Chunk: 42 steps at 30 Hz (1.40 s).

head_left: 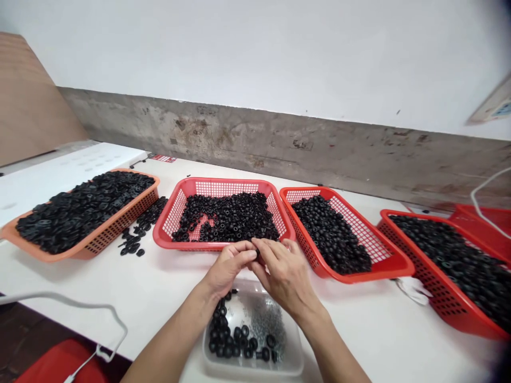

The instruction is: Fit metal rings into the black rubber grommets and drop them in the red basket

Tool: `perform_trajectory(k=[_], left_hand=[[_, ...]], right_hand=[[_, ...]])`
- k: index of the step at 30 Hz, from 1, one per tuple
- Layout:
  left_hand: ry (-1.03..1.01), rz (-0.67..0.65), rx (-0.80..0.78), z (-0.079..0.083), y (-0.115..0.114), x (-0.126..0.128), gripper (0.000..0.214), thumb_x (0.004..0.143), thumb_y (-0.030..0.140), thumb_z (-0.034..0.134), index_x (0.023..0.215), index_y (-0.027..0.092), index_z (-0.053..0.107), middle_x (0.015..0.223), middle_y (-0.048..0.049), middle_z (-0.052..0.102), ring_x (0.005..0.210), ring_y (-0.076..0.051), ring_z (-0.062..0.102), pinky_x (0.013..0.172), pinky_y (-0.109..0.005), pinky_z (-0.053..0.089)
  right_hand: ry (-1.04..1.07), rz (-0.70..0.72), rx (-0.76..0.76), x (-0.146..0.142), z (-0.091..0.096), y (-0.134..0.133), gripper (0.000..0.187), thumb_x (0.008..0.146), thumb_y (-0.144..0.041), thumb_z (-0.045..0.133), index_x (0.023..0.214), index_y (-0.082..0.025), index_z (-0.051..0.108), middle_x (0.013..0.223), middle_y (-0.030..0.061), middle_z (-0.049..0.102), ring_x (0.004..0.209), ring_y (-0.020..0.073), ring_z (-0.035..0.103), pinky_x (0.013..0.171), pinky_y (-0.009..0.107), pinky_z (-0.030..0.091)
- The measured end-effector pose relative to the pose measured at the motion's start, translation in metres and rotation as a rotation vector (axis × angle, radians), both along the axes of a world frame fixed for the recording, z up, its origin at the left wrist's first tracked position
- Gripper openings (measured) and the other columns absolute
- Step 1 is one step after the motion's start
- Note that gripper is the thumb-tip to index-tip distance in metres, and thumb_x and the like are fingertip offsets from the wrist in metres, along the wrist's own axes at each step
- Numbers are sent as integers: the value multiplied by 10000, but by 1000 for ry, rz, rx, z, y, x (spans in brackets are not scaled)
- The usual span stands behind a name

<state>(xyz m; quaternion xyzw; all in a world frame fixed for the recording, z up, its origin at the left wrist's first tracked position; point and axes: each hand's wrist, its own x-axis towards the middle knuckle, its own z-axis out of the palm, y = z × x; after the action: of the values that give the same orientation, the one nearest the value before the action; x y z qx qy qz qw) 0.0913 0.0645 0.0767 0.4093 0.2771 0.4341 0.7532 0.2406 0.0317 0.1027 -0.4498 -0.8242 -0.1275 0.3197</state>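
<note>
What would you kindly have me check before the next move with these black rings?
1. Left hand and right hand over the front rim of the middle red mesh basket: ok.
2. What the right hand's fingertips pinch: cannot tell, the fingers hide it.
3. Black rings inside the clear plastic tray below the hands: ok.
4. Loose black rings lying on the white table outside the orange basket: not ok.
5. Orange basket sitting flat and heaped with black parts: ok.
</note>
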Motion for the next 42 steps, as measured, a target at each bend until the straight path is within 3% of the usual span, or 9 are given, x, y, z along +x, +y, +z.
perform_trajectory(k=[5,13,20,26,31,42], left_hand=[[-2,-7,10,0,0,0,207,721,316,772,736,124,695,686,-3,593,664,-115,513,703,-240,406],[40,-78,26,-1,0,-1,313,756,395,774,949,149,763,789,-46,675,691,-125,539,649,-236,380],[51,-65,83,-1,0,0,262,760,369,769,892,143,772,782,-36,652,684,-114,496,644,-233,376],[79,-41,88,-1,1,0,283,727,367,794,888,135,775,778,-35,641,688,-116,483,658,-237,380],[116,-20,93,0,2,1,279,709,371,802,849,132,771,734,-20,622,661,-110,464,624,-231,361],[75,25,65,-3,-1,4,230,761,355,756,839,138,754,774,-31,669,709,-125,532,709,-246,400]], right_hand=[[9,7,35,0,-2,1,219,978,-207,494,1157,-123,587,1034,106,737,908,202,679,853,382,373],[14,-6,49,10,2,3,176,941,-195,537,1091,-145,616,969,79,747,852,201,686,861,393,381],[-18,52,59,11,-1,6,187,959,-179,503,1113,-110,583,957,96,733,830,208,674,841,374,439],[7,103,23,11,-9,12,117,972,-194,493,1039,-148,577,816,66,699,727,199,644,727,336,493],[-9,103,18,11,-12,15,105,981,-188,474,974,-158,574,795,70,684,730,206,643,739,343,504],[52,93,17,12,-12,13,209,975,-226,526,1157,-128,562,946,77,740,812,191,689,843,380,439]])
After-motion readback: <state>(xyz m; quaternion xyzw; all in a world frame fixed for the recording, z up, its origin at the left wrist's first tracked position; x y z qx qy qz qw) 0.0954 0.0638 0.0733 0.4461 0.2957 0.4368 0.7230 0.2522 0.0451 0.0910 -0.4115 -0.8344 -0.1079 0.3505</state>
